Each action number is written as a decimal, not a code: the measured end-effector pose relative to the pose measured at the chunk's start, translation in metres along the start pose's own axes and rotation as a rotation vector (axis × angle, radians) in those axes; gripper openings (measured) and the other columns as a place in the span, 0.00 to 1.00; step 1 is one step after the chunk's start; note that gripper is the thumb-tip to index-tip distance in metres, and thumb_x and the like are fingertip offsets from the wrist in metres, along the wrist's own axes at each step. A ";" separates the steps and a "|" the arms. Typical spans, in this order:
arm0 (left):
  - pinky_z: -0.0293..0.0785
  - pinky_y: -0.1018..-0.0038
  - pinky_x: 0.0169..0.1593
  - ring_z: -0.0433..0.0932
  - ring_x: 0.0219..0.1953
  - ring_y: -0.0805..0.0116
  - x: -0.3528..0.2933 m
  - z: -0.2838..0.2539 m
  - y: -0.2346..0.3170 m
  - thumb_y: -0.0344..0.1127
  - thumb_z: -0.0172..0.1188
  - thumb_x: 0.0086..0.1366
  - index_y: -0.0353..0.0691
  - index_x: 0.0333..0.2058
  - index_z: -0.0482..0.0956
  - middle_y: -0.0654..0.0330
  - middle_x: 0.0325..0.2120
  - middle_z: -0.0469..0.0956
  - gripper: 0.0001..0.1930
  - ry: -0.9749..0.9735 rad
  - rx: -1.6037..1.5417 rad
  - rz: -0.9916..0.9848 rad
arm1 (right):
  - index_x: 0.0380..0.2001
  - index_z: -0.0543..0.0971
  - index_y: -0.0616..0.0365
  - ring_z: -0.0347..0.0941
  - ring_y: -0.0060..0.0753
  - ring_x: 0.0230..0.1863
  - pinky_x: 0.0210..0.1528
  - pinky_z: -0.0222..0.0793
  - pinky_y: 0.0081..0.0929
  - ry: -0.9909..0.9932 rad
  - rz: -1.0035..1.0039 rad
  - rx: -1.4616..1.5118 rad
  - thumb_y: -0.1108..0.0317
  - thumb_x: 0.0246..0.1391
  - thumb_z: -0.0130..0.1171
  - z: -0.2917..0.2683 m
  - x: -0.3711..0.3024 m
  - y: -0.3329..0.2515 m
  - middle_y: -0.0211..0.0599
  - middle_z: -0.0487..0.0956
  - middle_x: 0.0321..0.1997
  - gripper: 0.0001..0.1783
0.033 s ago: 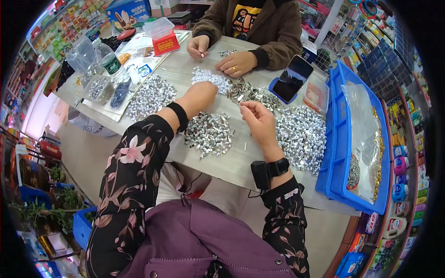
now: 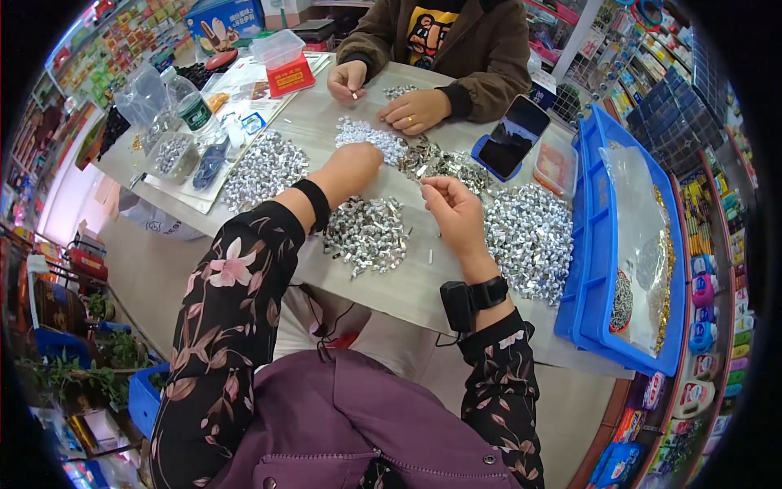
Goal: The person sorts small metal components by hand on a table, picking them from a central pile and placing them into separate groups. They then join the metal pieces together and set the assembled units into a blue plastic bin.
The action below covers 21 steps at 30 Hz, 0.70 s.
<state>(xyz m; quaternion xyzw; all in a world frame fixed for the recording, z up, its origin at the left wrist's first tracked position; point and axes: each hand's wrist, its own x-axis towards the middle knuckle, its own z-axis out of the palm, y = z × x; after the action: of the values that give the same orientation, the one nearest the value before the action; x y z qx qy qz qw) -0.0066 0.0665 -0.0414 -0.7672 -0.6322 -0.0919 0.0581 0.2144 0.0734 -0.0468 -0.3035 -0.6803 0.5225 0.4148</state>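
My left hand (image 2: 352,169) reaches to the near edge of a pile of small white pieces (image 2: 365,137). Its fingers point away and are hidden behind the back of the hand. To the right, my right hand (image 2: 456,213) is raised a little over the table with thumb and forefinger pinched together; whatever is between the tips is too small to name. Just beyond it lies a heap of shiny flat metal pieces (image 2: 460,169). Small silver pieces are heaped nearer me (image 2: 366,236), at the right (image 2: 529,240) and at the left (image 2: 265,171).
Across the table (image 2: 423,285), a co-worker's hand (image 2: 348,80) pinches a small piece; the other hand (image 2: 415,112) rests by a small silver pile. A phone (image 2: 515,138) stands near a blue crate (image 2: 582,269). A bottle (image 2: 191,106) and a red box (image 2: 291,76) stand at left.
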 end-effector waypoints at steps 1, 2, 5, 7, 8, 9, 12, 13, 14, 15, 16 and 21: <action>0.71 0.60 0.34 0.75 0.28 0.50 -0.001 0.001 0.001 0.33 0.52 0.49 0.34 0.22 0.75 0.47 0.23 0.75 0.08 -0.008 0.005 0.000 | 0.37 0.76 0.62 0.68 0.13 0.27 0.31 0.65 0.12 0.004 0.003 -0.003 0.68 0.51 0.55 0.000 0.000 0.001 0.25 0.75 0.28 0.11; 0.71 0.60 0.33 0.75 0.28 0.49 -0.001 -0.002 0.003 0.33 0.52 0.49 0.34 0.22 0.75 0.47 0.23 0.75 0.08 -0.012 0.010 0.002 | 0.37 0.76 0.62 0.68 0.13 0.27 0.31 0.65 0.12 0.016 0.000 -0.006 0.68 0.51 0.55 -0.001 0.001 0.000 0.25 0.75 0.28 0.11; 0.71 0.61 0.32 0.75 0.27 0.51 0.002 0.000 0.002 0.32 0.52 0.49 0.33 0.22 0.74 0.47 0.22 0.75 0.07 -0.038 0.004 -0.011 | 0.36 0.76 0.62 0.68 0.13 0.27 0.31 0.65 0.11 0.042 -0.005 -0.016 0.68 0.51 0.55 -0.004 0.003 0.001 0.25 0.75 0.28 0.11; 0.72 0.63 0.29 0.76 0.24 0.55 0.001 -0.001 0.003 0.31 0.52 0.49 0.32 0.22 0.73 0.49 0.21 0.75 0.06 -0.089 -0.012 -0.052 | 0.36 0.76 0.63 0.68 0.13 0.26 0.30 0.65 0.11 0.062 -0.026 -0.004 0.69 0.51 0.55 -0.006 0.002 0.002 0.25 0.75 0.27 0.10; 0.72 0.63 0.29 0.76 0.24 0.55 -0.002 -0.003 0.003 0.31 0.52 0.49 0.32 0.22 0.73 0.49 0.21 0.75 0.06 -0.091 -0.014 -0.053 | 0.35 0.76 0.63 0.68 0.13 0.26 0.30 0.64 0.11 0.070 -0.036 0.005 0.69 0.51 0.55 -0.005 0.001 0.002 0.25 0.75 0.26 0.10; 0.71 0.66 0.28 0.75 0.23 0.59 -0.003 -0.015 0.009 0.30 0.52 0.50 0.32 0.22 0.72 0.51 0.20 0.74 0.06 -0.071 -0.196 -0.083 | 0.35 0.76 0.63 0.68 0.13 0.26 0.30 0.64 0.11 0.075 -0.032 0.000 0.69 0.51 0.55 -0.008 0.000 0.002 0.25 0.75 0.26 0.10; 0.70 0.72 0.25 0.75 0.20 0.67 -0.015 -0.054 0.028 0.28 0.53 0.52 0.32 0.23 0.70 0.55 0.18 0.74 0.05 -0.024 -0.557 -0.142 | 0.34 0.76 0.63 0.67 0.12 0.25 0.29 0.63 0.11 0.018 -0.027 -0.096 0.70 0.51 0.55 -0.014 -0.001 -0.005 0.24 0.75 0.25 0.09; 0.70 0.75 0.25 0.74 0.21 0.70 -0.026 -0.062 0.034 0.29 0.53 0.52 0.33 0.24 0.70 0.57 0.17 0.73 0.05 -0.031 -0.764 -0.202 | 0.34 0.76 0.63 0.67 0.12 0.25 0.29 0.63 0.11 0.024 -0.029 -0.100 0.70 0.51 0.55 -0.016 0.000 -0.004 0.24 0.75 0.25 0.09; 0.69 0.78 0.26 0.73 0.21 0.73 -0.039 -0.069 0.038 0.29 0.54 0.52 0.33 0.24 0.70 0.60 0.16 0.72 0.05 -0.040 -0.970 -0.263 | 0.33 0.77 0.63 0.68 0.13 0.25 0.28 0.64 0.12 0.017 -0.051 -0.121 0.69 0.50 0.55 -0.017 0.001 -0.001 0.26 0.75 0.24 0.09; 0.68 0.79 0.25 0.72 0.21 0.76 -0.052 -0.079 0.043 0.29 0.53 0.53 0.33 0.25 0.69 0.62 0.16 0.71 0.05 -0.044 -1.035 -0.268 | 0.33 0.77 0.63 0.69 0.14 0.25 0.28 0.65 0.13 0.010 -0.075 -0.144 0.69 0.50 0.56 -0.018 0.002 0.002 0.28 0.76 0.24 0.09; 0.67 0.81 0.24 0.71 0.20 0.79 -0.076 -0.087 0.043 0.28 0.52 0.55 0.33 0.26 0.69 0.64 0.17 0.70 0.04 -0.042 -1.092 -0.290 | 0.32 0.77 0.62 0.70 0.15 0.25 0.28 0.66 0.14 -0.011 -0.101 -0.155 0.69 0.49 0.56 -0.011 0.004 0.002 0.29 0.76 0.24 0.08; 0.69 0.82 0.27 0.72 0.24 0.79 -0.174 -0.091 0.042 0.27 0.50 0.59 0.35 0.33 0.72 0.62 0.23 0.73 0.05 -0.015 -1.399 -0.509 | 0.31 0.77 0.63 0.68 0.18 0.24 0.27 0.64 0.16 -0.021 -0.160 -0.286 0.68 0.50 0.55 0.002 0.006 -0.019 0.30 0.75 0.22 0.09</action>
<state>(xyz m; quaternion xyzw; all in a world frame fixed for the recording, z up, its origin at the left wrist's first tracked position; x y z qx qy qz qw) -0.0037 -0.1271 0.0109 -0.4556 -0.5845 -0.4782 -0.4712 0.2101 0.0720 -0.0276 -0.2987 -0.7741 0.3888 0.4004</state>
